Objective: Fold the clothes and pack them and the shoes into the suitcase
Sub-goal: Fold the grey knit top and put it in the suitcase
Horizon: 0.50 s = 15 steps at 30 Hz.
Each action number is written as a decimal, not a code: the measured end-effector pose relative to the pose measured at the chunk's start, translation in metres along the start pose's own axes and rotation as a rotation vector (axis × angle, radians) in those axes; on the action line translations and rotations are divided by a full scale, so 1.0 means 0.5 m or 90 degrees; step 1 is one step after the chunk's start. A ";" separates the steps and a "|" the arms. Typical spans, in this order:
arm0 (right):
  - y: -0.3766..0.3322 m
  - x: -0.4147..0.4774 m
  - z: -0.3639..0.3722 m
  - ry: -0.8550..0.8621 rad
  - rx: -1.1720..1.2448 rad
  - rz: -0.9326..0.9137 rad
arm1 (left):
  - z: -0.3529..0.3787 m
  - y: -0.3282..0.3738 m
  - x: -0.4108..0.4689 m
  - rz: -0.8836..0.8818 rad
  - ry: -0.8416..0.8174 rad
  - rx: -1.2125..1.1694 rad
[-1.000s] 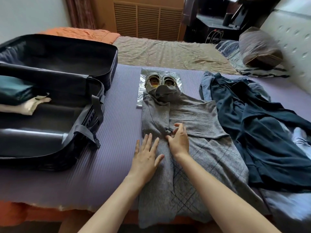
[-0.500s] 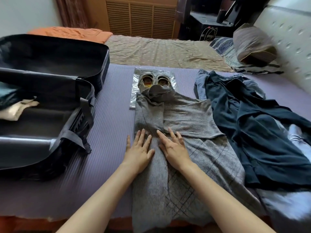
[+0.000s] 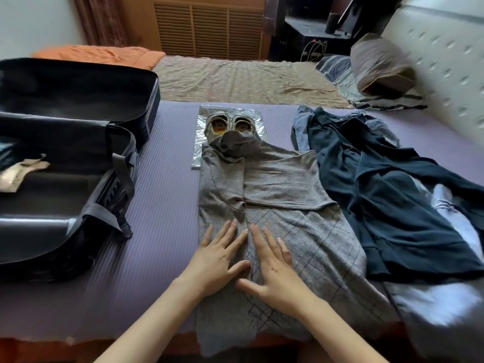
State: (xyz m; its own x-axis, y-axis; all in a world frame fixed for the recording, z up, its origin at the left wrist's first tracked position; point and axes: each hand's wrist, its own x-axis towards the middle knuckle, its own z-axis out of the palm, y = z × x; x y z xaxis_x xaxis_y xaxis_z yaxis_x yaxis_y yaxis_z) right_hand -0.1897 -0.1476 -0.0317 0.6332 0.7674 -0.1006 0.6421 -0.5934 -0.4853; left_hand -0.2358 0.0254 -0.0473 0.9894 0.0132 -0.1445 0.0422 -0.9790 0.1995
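Lengthwise, the grey garment (image 3: 277, 179) runs straight away from the person, collar over the shoes (image 3: 225, 123), hem off the near edge. Both the left hand (image 3: 217, 260) and the right hand (image 3: 275, 273) press flat on its middle, fingers spread; the open suitcase (image 3: 78, 85) lies leftward, nearer the left hand.

Pretty clearly looking at a home bedroom: leaning over a purple-matted bed (image 3: 167, 205) with a rumpled tan sheet (image 3: 235, 79), facing a pillow (image 3: 379, 64) propped by a padded headboard (image 3: 445, 61), spotting a curtain (image 3: 99, 19) and a louvered wooden panel (image 3: 209, 27) behind.
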 end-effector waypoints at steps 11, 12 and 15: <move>0.004 -0.039 0.028 -0.006 0.066 0.121 | 0.018 0.005 0.000 0.001 -0.035 -0.003; 0.007 -0.039 0.030 -0.009 0.078 0.130 | 0.015 0.008 0.000 0.001 -0.042 0.005; 0.015 -0.036 0.031 0.007 0.126 0.103 | 0.000 0.012 0.006 -0.005 -0.069 -0.002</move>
State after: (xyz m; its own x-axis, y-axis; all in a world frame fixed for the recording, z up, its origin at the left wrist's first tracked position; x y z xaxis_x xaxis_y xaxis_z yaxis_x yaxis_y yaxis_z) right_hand -0.2029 -0.1619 -0.0468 0.7266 0.6626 -0.1820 0.4356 -0.6490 -0.6237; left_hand -0.2328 0.0195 -0.0463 0.9682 -0.0015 -0.2500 0.0502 -0.9785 0.2003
